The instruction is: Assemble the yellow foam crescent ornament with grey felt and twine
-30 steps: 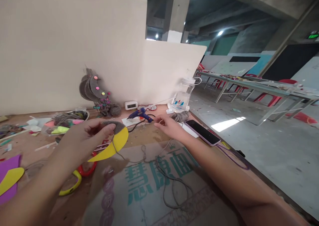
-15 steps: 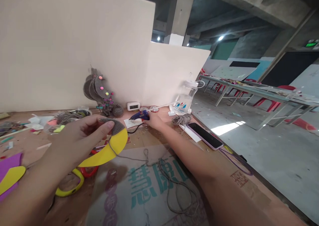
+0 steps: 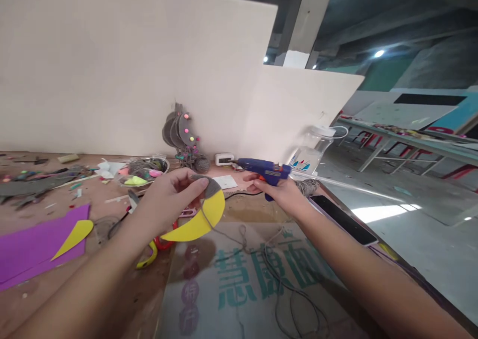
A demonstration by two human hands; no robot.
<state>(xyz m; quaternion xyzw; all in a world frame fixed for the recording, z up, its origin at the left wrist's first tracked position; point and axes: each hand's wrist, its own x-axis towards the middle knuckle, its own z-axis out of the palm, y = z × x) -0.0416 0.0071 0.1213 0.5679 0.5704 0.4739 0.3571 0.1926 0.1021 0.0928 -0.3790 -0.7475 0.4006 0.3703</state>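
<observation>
Pinched in my left hand (image 3: 179,192) is a curved yellow foam piece (image 3: 212,212), its upper end wrapped in grey yarn (image 3: 212,187). A loose strand runs from the piece down to coils of grey yarn (image 3: 276,269) on the printed sheet. My right hand (image 3: 274,189) grips a blue hot glue gun (image 3: 267,169), raised off the table, its nozzle pointing left towards the left hand. A clear glue stick (image 3: 347,185) extends from its back. Below the left hand lie scissors with red and yellow handles (image 3: 149,257), partly hidden by my forearm.
Behind stands a white board (image 3: 224,70) with a grey yarn-wrapped figure with pompoms (image 3: 182,135) before it. Right are a clear bottle (image 3: 311,147), a yarn skein (image 3: 306,186) and a phone (image 3: 343,219). Left lie purple foam sheets (image 3: 37,242) and a bowl of craft bits (image 3: 144,169).
My right hand has lifted the glue gun off the table, its glue stick now visible behind it. The left hand still holds the yellow piece. The view has turned left.
</observation>
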